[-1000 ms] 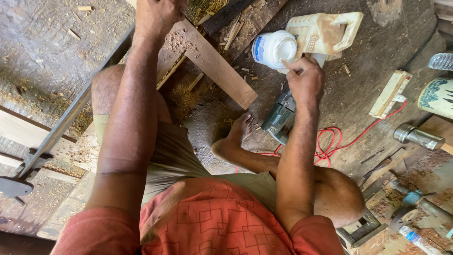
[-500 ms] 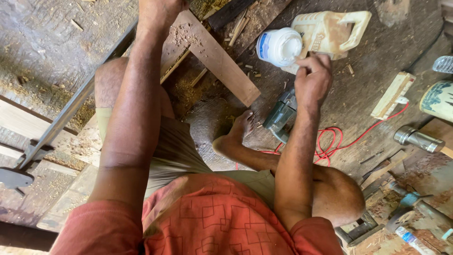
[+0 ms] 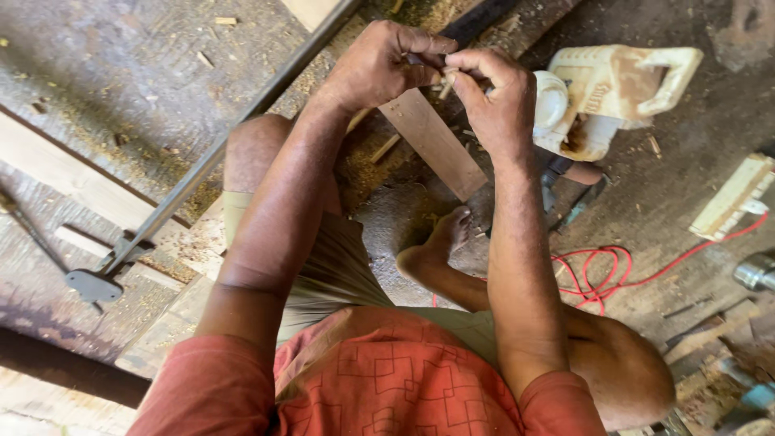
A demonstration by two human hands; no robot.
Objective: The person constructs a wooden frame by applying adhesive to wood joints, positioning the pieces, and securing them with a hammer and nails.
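My left hand and my right hand meet fingertip to fingertip at the top centre. Both pinch a small thin piece that is too small to identify. Directly below the hands a wooden board lies slanted on the sawdust-covered floor. A dirty white plastic jug lies on its side just right of my right hand, its white cap toward the hand. I sit cross-legged, and my bare foot rests under the forearms.
A long metal bar clamp runs diagonally on the left over planks. A red cable loops on the floor at the right. A power tool lies partly hidden below the jug. A pale wooden block and a metal cylinder lie at the right edge.
My right hand left the jug's cap and moved left, and my left hand came back from the board's far end. They now meet and pinch the small piece.
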